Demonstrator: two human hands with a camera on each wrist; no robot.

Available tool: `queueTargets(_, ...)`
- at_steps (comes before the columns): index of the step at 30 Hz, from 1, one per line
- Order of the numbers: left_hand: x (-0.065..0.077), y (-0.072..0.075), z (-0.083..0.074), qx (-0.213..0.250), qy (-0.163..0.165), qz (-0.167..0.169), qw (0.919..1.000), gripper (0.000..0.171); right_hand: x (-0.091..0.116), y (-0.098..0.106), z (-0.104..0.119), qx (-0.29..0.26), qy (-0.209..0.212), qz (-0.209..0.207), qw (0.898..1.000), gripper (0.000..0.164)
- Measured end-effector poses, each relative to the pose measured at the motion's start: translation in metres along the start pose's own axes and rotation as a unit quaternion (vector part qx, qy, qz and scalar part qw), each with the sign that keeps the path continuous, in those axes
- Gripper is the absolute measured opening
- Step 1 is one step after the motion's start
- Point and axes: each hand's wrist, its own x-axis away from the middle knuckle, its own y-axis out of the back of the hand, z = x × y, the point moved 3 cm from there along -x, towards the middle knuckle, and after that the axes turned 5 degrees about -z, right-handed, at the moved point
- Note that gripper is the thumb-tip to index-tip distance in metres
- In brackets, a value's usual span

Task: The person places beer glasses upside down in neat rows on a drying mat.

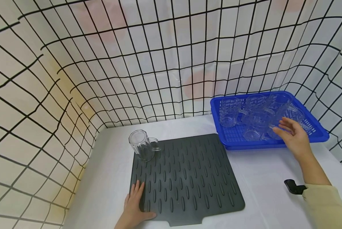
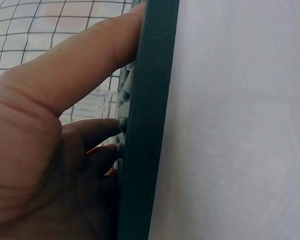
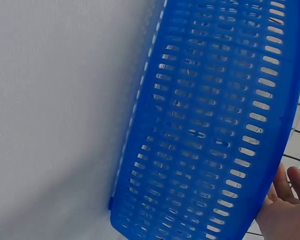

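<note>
A dark grey draining mat (image 1: 185, 178) with raised oval ribs lies on the white table. My left hand (image 1: 135, 206) rests on its front left corner, fingers straight; in the left wrist view the thumb touches the mat's edge (image 2: 149, 120). At the mat's back left corner stands a clear glass mug (image 1: 142, 146), handle to the right. My right hand (image 1: 298, 140) hovers over the front right of a blue plastic basket (image 1: 256, 147), fingers loosely bent and holding nothing. Several clear glass mugs (image 1: 252, 134) sit inside. In the right wrist view the basket wall hides part of that hand.
Black wire grid panels (image 1: 162, 66) with white cloth behind them rise at the back and both sides. A small black object (image 1: 294, 187) shows beside the right sleeve. White tablecloth (image 1: 262, 178) spreads between mat and sleeve.
</note>
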Motion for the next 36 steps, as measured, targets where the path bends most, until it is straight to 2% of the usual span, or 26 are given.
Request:
queueTargets(8,0.001,0.001,-0.002,-0.003,0.004,0.000,1.0000,0.120,-0.010,-0.001,-0.006,0.060,-0.014,0.032,0.998,0.072)
queueTargets(13,0.001,0.001,-0.002,-0.004,0.005,0.000,1.0000,0.121,-0.013,-0.004,-0.007,0.090,0.007,0.066,0.994,0.068)
queueTargets(19,0.001,0.001,-0.002,-0.002,0.006,0.000,1.0000,0.121,-0.016,-0.009,-0.002,0.146,0.023,0.105,0.983,0.068)
queueTargets(27,0.000,-0.001,0.002,-0.006,0.004,0.004,1.0000,0.121,-0.017,-0.016,0.000,0.195,0.042,0.090,0.976,0.056)
queueTargets(36,-0.001,-0.001,0.002,-0.006,0.004,0.007,0.9999,0.121,-0.010,-0.021,0.000,0.202,0.037,0.039,0.978,0.050)
